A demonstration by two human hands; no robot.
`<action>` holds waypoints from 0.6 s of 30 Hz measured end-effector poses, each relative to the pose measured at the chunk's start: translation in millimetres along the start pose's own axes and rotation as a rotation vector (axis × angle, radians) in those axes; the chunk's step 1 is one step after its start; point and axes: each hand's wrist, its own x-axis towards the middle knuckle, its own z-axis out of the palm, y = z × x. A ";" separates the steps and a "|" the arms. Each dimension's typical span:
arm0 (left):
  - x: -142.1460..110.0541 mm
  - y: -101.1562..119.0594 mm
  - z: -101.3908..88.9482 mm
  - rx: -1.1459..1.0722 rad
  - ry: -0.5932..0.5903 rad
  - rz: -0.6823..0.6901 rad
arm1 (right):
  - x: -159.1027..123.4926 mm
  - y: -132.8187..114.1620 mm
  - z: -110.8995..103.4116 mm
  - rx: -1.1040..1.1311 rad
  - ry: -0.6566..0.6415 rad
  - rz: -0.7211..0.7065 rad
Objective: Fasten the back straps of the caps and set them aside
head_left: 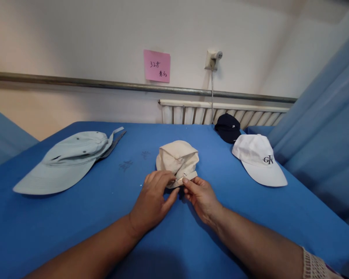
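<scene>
The beige cap (178, 151) sits on the blue tabletop (90, 232), its crown partly caved in and its strap (191, 176) toward the person. At the cap's near edge, the right hand (203, 197) has its thumb and fingers closed in a pinch on the strap, beside the metal clasp (180, 181). The left hand (152, 195) is at the cap's near left side, fingers bent and thumb spread apart from them (whether they grip anything there, I cannot tell).

The strap work looks partway along: the strap is in hand, but whether the clasp is fastened is too small to tell, and the crown is not yet shaped. Left of the beige cap lies a pale cap (75, 155); to its right, a white cap (256, 155), with a navy cap (227, 127) farther back; no hand touches these.
</scene>
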 end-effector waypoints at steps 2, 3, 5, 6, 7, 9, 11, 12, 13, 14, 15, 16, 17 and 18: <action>-1.1 -4.9 -0.2 -0.052 -0.012 -0.063 | 1.3 -2.5 -1.4 0.017 -0.013 -0.021; -1.2 -8.1 0.0 -0.084 -0.014 -0.092 | 1.8 -3.8 -2.0 0.025 -0.027 -0.029; -0.5 -14.5 0.2 -0.129 -0.014 -0.131 | 2.5 -6.2 -3.0 0.043 -0.062 -0.040; 0.2 -17.3 -0.3 -0.128 -0.018 -0.134 | 2.8 -7.2 -3.3 0.050 -0.078 -0.041; 1.2 -19.5 -1.3 -0.109 -0.025 -0.124 | 3.1 -7.9 -3.6 0.056 -0.093 -0.039; 3.7 -22.1 -4.9 -0.032 -0.042 -0.073 | 3.9 -8.5 -4.2 0.058 -0.110 -0.037; 6.6 -22.7 -9.6 0.070 -0.060 -0.007 | 5.0 -7.8 -5.0 0.037 -0.120 -0.043; 8.2 -22.6 -12.0 0.126 -0.072 0.023 | 5.6 -7.2 -5.3 0.022 -0.124 -0.049; 9.6 -22.4 -14.0 0.182 -0.090 0.051 | 6.1 -6.6 -5.7 0.007 -0.126 -0.056; 10.8 -22.1 -15.6 0.234 -0.114 0.074 | 6.4 -5.9 -5.9 -0.006 -0.128 -0.062; 11.7 -21.6 -16.8 0.278 -0.137 0.095 | 6.6 -5.4 -6.1 -0.017 -0.129 -0.067; 12.3 -21.2 -17.5 0.310 -0.154 0.110 | 6.6 -5.1 -6.1 -0.023 -0.126 -0.071; 12.6 -20.7 -17.8 0.329 -0.160 0.118 | 6.4 -5.0 -5.9 -0.024 -0.119 -0.073; 12.4 -20.3 -17.8 0.334 -0.152 0.116 | 6.0 -5.1 -5.6 -0.018 -0.111 -0.072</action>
